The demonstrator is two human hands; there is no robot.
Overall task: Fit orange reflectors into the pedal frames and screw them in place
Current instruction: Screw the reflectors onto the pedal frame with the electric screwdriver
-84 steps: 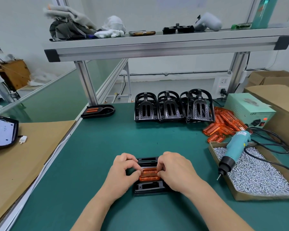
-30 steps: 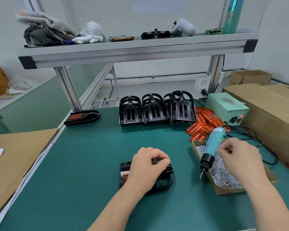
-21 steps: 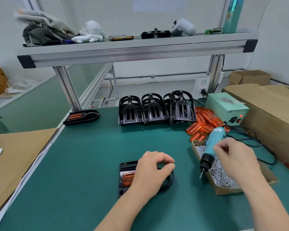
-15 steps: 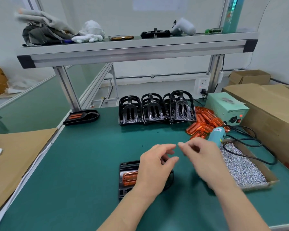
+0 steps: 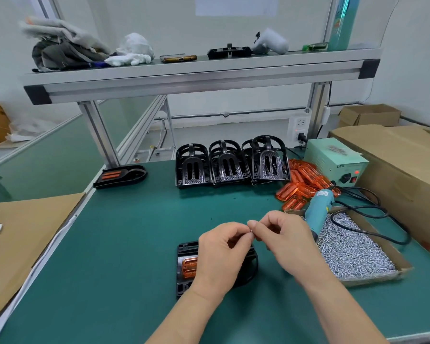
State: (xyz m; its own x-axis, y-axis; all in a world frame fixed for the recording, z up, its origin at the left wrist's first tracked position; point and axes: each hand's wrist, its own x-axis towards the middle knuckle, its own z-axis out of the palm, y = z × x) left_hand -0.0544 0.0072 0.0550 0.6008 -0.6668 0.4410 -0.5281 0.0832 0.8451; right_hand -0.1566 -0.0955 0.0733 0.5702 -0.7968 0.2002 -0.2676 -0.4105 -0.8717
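Note:
A black pedal frame point(image 5: 185, 252) lies flat on the green mat with an orange reflector point(image 5: 189, 267) seated in it. My left hand point(image 5: 221, 254) hovers over the frame's right part, thumb and forefinger curled. My right hand point(image 5: 283, 240) meets it fingertip to fingertip and pinches a small screw point(image 5: 251, 230). The teal electric screwdriver point(image 5: 318, 212) lies across the cardboard tray of screws point(image 5: 353, 252) on the right. Loose orange reflectors point(image 5: 298, 187) are heaped behind that tray.
Three black pedal frames point(image 5: 225, 165) stand upright at the back. A finished pedal point(image 5: 119, 175) lies back left. A green power box point(image 5: 335, 160) and large cardboard boxes point(image 5: 407, 157) fill the right side; the screwdriver cable point(image 5: 372, 219) loops over the tray. Cardboard sheet point(image 5: 23, 232) lies left.
My right hand left the screw tray and came left to meet my left hand above the pedal frame. My left hand lifted its fingers off the frame toward it.

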